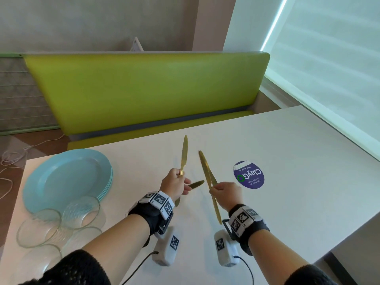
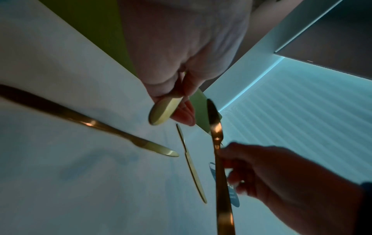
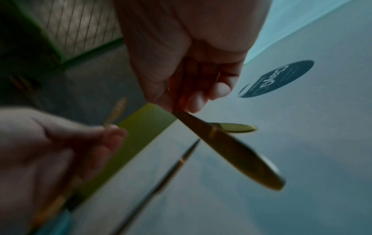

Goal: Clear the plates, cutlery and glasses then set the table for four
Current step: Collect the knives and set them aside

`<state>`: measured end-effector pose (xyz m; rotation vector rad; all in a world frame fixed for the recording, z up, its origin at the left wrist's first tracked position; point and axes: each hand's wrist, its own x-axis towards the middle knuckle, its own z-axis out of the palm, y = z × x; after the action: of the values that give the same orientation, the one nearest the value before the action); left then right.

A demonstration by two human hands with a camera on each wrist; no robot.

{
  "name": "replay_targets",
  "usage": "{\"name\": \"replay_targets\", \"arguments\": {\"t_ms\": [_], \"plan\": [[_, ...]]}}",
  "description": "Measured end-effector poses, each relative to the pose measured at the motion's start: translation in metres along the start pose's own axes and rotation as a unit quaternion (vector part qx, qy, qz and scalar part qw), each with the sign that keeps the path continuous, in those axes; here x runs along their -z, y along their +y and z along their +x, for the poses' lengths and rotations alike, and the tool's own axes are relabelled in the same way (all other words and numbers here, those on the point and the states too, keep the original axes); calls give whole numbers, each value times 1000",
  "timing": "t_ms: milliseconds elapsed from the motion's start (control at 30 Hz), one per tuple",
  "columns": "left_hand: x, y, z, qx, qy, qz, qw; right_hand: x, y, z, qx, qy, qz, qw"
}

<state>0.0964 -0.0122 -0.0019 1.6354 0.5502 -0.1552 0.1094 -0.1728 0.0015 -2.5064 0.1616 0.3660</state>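
My left hand [image 1: 181, 176] pinches a gold knife [image 1: 183, 153] near its neck, blade pointing up and away; the left wrist view shows its handle end [image 2: 163, 111] under my fingers. My right hand [image 1: 218, 188] grips a second gold knife [image 1: 216, 208] at mid-length, tilted above the white table [image 1: 287, 161]. Two more gold knives lie on the table: one [image 1: 196, 184] below my left hand, another [image 1: 212, 177] just behind the right-hand knife. A stack of light blue plates [image 1: 67, 177] and several clear glasses [image 1: 81, 210] sit at the table's left end.
A round purple sticker [image 1: 248, 175] is stuck on the table right of my hands. A green bench [image 1: 144, 89] runs along the table's far side. A white cable [image 1: 20, 151] lies on the floor at left. A bright window blind [image 1: 329, 58] fills the right.
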Motion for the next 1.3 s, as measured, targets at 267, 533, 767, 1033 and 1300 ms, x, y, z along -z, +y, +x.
{"name": "replay_targets", "arguments": {"t_ms": [267, 533, 767, 1033, 1300], "plan": [[-6, 5, -8, 14, -52, -22, 998, 2, -40, 10, -40, -55, 278, 958], [-9, 2, -10, 31, -88, -23, 995, -11, -48, 12, -56, -73, 277, 956], [-9, 0, -11, 36, -100, -24, 994, -21, -55, 11, -35, -59, 214, 975], [0, -6, -7, 29, -77, -27, 996, -27, -62, 11, 2, -72, 187, 980], [29, -13, 5, 33, 37, -54, 997, -43, -65, 16, 27, -90, 148, 985]]}}
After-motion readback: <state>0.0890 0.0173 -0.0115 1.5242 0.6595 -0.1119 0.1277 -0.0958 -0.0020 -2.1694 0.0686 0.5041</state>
